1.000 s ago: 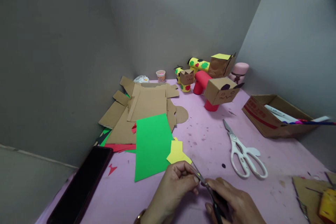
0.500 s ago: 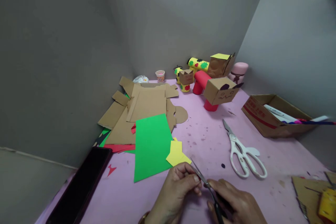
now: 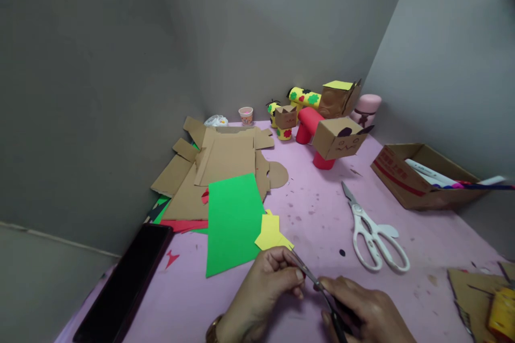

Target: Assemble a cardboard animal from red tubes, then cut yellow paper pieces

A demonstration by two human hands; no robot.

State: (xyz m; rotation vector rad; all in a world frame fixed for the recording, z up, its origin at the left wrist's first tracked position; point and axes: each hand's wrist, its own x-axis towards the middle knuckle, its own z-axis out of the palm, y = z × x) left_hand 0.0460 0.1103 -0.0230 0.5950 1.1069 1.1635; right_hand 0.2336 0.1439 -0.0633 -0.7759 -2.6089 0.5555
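My right hand (image 3: 360, 308) is closed around the dark handles of a pair of small scissors (image 3: 309, 273), whose blades point up and left toward my other hand. My left hand (image 3: 277, 278) is pinched beside the blades; a tiny dark red bit shows at its fingertips, too small to name. Just beyond the fingers lie yellow paper pieces (image 3: 270, 231), partly over the edge of a green sheet (image 3: 233, 225). White-handled scissors (image 3: 372, 233) rest on the table to the right.
Flattened cardboard (image 3: 229, 158) lies at the back left, a phone (image 3: 124, 284) at the near left. A red cardboard-headed animal (image 3: 338, 139) stands at the back. An open box (image 3: 402, 182) with pens is at right, near a yellow object (image 3: 502, 313) on cardboard.
Both hands stay close together. My left hand and the scissor blades have shifted slightly left, and the blades look more closed. The things on the table stay put.
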